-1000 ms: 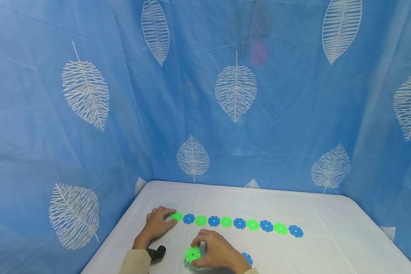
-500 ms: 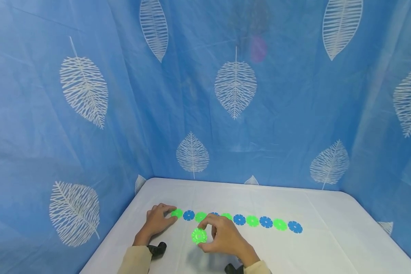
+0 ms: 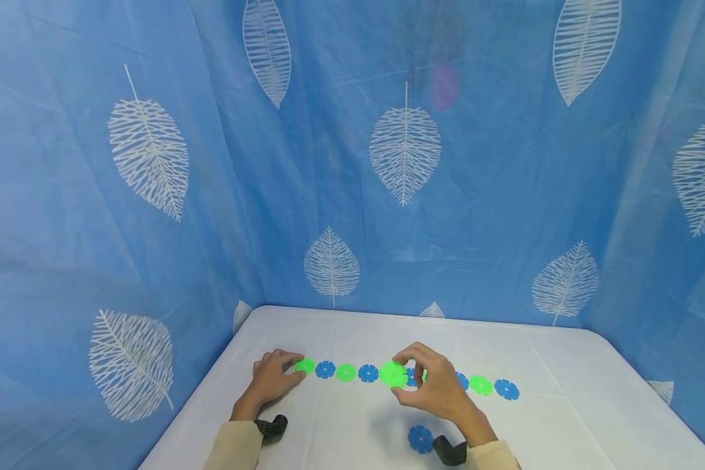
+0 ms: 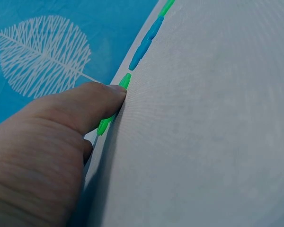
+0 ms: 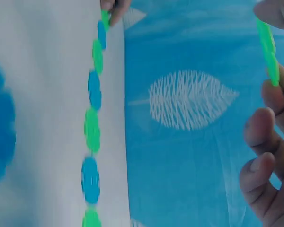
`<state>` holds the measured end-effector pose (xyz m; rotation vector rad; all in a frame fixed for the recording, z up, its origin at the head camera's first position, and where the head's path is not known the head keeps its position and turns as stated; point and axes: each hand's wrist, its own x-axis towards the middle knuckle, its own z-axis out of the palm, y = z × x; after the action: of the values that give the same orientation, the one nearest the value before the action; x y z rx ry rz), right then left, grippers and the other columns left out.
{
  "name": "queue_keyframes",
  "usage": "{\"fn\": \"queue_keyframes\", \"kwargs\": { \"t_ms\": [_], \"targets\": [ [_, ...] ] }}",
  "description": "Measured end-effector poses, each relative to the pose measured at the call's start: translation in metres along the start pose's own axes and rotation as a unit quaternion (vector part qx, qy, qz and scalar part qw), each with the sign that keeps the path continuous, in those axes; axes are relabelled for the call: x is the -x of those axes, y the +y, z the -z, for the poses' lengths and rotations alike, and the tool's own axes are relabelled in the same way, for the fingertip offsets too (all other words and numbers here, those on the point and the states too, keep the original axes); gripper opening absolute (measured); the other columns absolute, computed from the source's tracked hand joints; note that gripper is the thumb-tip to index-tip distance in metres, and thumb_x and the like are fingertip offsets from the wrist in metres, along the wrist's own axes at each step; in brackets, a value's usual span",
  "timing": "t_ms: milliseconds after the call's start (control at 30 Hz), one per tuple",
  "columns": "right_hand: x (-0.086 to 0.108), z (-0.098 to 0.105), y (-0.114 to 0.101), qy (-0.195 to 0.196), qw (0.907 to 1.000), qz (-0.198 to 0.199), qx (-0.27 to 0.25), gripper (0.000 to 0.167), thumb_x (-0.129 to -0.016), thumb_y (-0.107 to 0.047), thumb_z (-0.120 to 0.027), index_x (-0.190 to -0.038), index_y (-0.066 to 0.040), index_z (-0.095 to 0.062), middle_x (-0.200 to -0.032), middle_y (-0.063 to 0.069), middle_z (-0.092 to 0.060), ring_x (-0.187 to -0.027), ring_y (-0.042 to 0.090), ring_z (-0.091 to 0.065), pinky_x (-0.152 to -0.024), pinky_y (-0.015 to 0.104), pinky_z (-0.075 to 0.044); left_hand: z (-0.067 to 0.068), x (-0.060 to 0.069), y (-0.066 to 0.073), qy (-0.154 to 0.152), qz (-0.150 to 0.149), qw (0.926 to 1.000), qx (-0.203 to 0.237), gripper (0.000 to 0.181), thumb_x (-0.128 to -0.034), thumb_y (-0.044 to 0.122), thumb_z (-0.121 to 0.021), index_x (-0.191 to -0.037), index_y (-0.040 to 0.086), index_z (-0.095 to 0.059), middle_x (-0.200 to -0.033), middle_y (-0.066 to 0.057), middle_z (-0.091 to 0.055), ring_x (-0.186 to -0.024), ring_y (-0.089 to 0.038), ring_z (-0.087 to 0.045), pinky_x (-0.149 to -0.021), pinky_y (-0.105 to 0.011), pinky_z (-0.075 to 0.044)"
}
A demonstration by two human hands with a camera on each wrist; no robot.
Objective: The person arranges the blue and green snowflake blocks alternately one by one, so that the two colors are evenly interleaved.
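Alternating green and blue notched, flower-shaped plastic discs lie in a row across the table, a blue disc (image 3: pixel 507 390) at its right end. At the left end, my left hand (image 3: pixel 270 380) pinches the green disc (image 3: pixel 307 366) between thumb and forefinger; the thumb partly covers that disc (image 4: pixel 104 126) in the left wrist view. Above the row's middle, my right hand (image 3: pixel 437 384) holds another green disc (image 3: pixel 392 375) by its edges. The right wrist view shows this held disc (image 5: pixel 270 54) edge-on, the other fingers loosely curled. Some row discs are hidden behind the right hand.
A single blue disc (image 3: pixel 420 439) lies nearer the front, beside the black wrist device (image 3: pixel 450 452) on the right arm. White cloth covers the table (image 3: pixel 540 431). A blue leaf-patterned curtain (image 3: pixel 482 215) stands along the back and sides.
My right hand has lifted the green disc from the table's front and carried it rightward and away, over the row. The front blue disc is uncovered. The left hand stays in place.
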<state>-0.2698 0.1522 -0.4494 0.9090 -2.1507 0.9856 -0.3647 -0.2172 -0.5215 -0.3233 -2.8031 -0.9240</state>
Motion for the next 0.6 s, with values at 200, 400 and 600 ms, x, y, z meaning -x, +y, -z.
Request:
{"fn": "queue_keyframes", "kwargs": {
  "t_ms": [200,400,600],
  "targets": [
    [0.016,0.035,0.021,0.044,0.9979,-0.001,0.048,0.053,-0.062,-0.011,-0.093,-0.108,-0.021,-0.069,-0.096,-0.008,-0.064,-0.055,-0.001,-0.045,-0.05,0.014,-0.039,-0.001,-0.001,-0.002,0.005,-0.003,1.0,-0.001,0.036,-0.0838,0.036,-0.078,-0.119,0.027,-0.073,-0.111,0.003,-0.065,-0.107,-0.02,-0.052,-0.089,-0.044,-0.03],
    [0.038,0.075,0.045,0.073,0.9918,-0.011,0.104,0.056,-0.059,-0.007,-0.092,-0.109,-0.016,-0.069,-0.094,-0.005,-0.064,-0.056,-0.003,-0.043,-0.051,0.013,-0.037,-0.001,-0.002,-0.001,0.003,-0.005,1.0,-0.001,0.037,-0.0838,0.036,-0.078,-0.119,0.027,-0.073,-0.109,0.003,-0.064,-0.107,-0.021,-0.052,-0.089,-0.044,-0.03],
    [0.056,0.108,0.064,0.092,0.9822,-0.051,0.156,0.057,-0.056,-0.006,-0.094,-0.107,-0.015,-0.071,-0.094,-0.007,-0.064,-0.055,-0.005,-0.042,-0.053,0.014,-0.038,-0.002,-0.001,-0.003,0.003,-0.005,1.0,-0.004,0.037,-0.0841,0.037,-0.077,-0.12,0.027,-0.073,-0.11,0.003,-0.065,-0.108,-0.022,-0.053,-0.09,-0.044,-0.03]
  ]
}}
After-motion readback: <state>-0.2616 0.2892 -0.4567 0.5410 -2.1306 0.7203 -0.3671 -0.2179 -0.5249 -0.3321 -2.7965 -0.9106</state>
